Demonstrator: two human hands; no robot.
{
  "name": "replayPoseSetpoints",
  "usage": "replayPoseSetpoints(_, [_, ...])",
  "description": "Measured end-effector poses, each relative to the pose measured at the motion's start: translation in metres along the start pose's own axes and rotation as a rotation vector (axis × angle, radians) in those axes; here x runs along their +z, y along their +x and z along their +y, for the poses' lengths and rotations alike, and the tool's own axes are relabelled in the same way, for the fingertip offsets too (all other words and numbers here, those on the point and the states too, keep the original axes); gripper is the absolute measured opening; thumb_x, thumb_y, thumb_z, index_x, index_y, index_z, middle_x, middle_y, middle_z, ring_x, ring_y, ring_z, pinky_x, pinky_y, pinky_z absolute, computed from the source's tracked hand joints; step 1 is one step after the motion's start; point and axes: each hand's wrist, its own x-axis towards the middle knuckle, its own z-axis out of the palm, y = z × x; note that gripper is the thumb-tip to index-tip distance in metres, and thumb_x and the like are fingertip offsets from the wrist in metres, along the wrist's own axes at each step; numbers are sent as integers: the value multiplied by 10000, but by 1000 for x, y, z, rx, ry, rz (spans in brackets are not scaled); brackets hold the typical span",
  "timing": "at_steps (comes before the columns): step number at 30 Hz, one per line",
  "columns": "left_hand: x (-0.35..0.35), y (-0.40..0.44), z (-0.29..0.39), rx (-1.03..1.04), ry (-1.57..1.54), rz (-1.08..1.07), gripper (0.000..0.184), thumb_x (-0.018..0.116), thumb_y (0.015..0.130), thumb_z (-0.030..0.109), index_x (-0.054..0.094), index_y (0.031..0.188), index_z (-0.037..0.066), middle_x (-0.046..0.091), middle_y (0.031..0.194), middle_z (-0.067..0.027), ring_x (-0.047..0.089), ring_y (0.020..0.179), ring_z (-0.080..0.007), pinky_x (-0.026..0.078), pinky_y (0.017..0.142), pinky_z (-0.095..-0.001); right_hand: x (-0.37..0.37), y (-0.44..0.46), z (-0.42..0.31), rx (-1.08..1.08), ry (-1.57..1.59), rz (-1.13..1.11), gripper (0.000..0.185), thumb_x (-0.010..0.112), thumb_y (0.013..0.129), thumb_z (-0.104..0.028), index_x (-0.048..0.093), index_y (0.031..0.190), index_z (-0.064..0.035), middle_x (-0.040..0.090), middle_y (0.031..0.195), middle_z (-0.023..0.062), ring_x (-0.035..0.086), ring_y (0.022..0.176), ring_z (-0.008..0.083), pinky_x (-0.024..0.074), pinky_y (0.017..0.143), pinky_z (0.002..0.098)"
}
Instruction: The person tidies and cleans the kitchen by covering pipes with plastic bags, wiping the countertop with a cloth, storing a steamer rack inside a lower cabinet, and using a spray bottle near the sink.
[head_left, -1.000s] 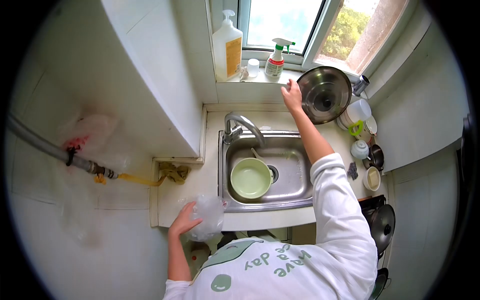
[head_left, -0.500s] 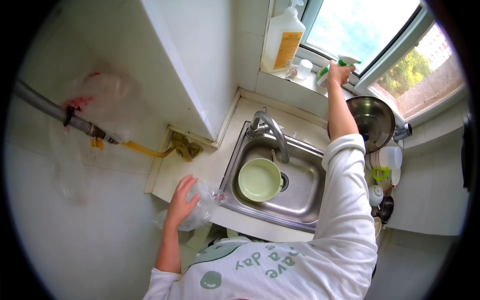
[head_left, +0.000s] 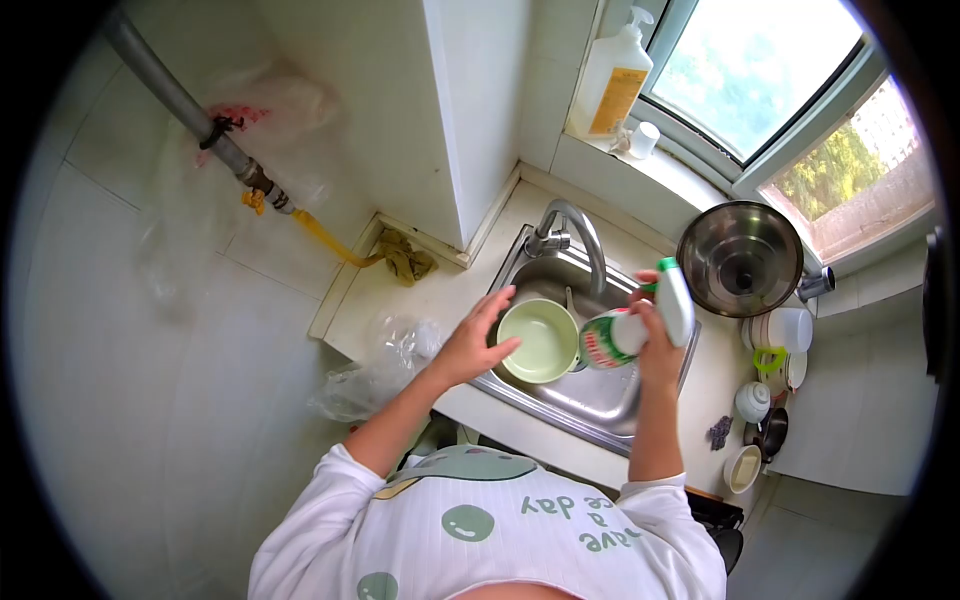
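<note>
A spray bottle [head_left: 612, 340] with a green label and a white and green trigger head is tilted over the right part of the sink; my right hand [head_left: 660, 335] is wrapped round its neck. Below and to the left, a pale green pot [head_left: 540, 340] sits in the steel sink [head_left: 610, 405], its handle toward the tap. My left hand [head_left: 472, 345] hovers at the pot's left side, fingers spread, nothing in it. Whether its fingertips touch the pot's rim I cannot tell. The curved tap [head_left: 578, 222] arches over the sink's back edge.
A crumpled clear plastic bag [head_left: 385, 370] lies on the counter at left. A large steel bowl [head_left: 740, 258] stands at the back right. Cups and small bowls [head_left: 752, 402] line the right wall. On the sill are a pump bottle [head_left: 612, 85] and a white cup [head_left: 644, 139].
My right hand has brought the spray bottle from the windowsill down over the sink. My left hand has moved right, from the plastic bag to beside the pot. The view has shifted.
</note>
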Motion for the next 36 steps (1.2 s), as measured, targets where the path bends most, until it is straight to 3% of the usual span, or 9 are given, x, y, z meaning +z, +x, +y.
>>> replayPoseSetpoints(3, [18, -2, 0, 68, -99, -103, 869, 735, 768, 227, 234, 1451, 34, 372, 1416, -195, 392, 1297, -333, 337, 1068, -394, 45, -28, 25, 101, 194, -135, 381, 602, 791, -8, 577, 1170, 16, 641, 1063, 73, 592, 876, 101, 501, 765, 252])
replayPoseSetpoints(5, [18, -6, -10, 31, -145, -134, 1021, 792, 708, 262, 150, 1472, 46, 338, 1429, -214, 367, 1312, -345, 318, 1082, -399, 77, -34, 42, 101, 148, -106, 335, 646, 800, -20, 576, 1127, 14, 634, 1015, 56, 566, 820, 91, 480, 725, 237])
replayPoseSetpoints(6, [13, -10, -12, 75, 35, -73, 1078, 822, 667, 274, 142, 1471, 42, 302, 1441, -227, 331, 1333, -350, 297, 1096, -399, 91, -32, 49, 79, 151, -93, 305, 650, 810, -36, 581, 1103, 13, 629, 973, 44, 559, 802, 87, 471, 710, 234])
replayPoseSetpoints(11, [-5, -26, -34, 53, -49, 10, 1094, 847, 628, 275, 177, 1457, 31, 300, 1428, -220, 322, 1322, -371, 299, 1090, -422, 145, -10, 62, 16, 112, -113, 197, 655, 866, -162, 625, 962, 7, 605, 782, 13, 539, 679, 81, 440, 612, 248])
replayPoseSetpoints(13, [-11, -23, -21, 39, 272, 152, 1082, 850, 610, 268, 205, 1439, 10, 331, 1397, -226, 358, 1274, -396, 324, 1066, -433, 157, 3, 66, 67, 185, -102, 217, 628, 889, -205, 631, 914, 11, 611, 761, 16, 531, 663, 80, 434, 602, 250])
replayPoseSetpoints(15, [-13, -16, -18, 31, 282, 185, 1045, 851, 597, 239, 244, 1410, -15, 359, 1366, -234, 380, 1235, -412, 341, 1043, -448, 165, 15, 75, 101, 199, -140, 239, 587, 916, -266, 603, 892, -28, 606, 813, 40, 516, 665, 97, 418, 609, 252])
replayPoseSetpoints(16, [-12, -11, -21, 24, 300, 218, 1030, 851, 595, 223, 255, 1400, -19, 368, 1356, -235, 379, 1236, -414, 343, 1040, -452, 168, 20, 77, 79, 240, -130, 248, 607, 907, -249, 641, 878, -5, 612, 738, 17, 530, 647, 87, 432, 601, 256])
replayPoseSetpoints(24, [-4, 22, -30, 22, 291, 270, 982, 833, 623, 156, 254, 1405, 24, 379, 1344, -220, 362, 1255, -399, 342, 1042, -459, 167, 44, 83, 84, 261, -5, 260, 636, 889, -275, 643, 830, -22, 615, 733, 22, 536, 640, 97, 433, 597, 259])
replayPoseSetpoints(36, [18, 8, -50, -55, 239, 217, 1016, 846, 600, 195, 243, 1389, -19, 379, 1335, -237, 364, 1247, -415, 339, 1044, -455, 155, 17, 112, 120, 127, 41, 255, 635, 892, -289, 603, 798, -53, 571, 701, -1, 506, 626, 77, 399, 563, 246])
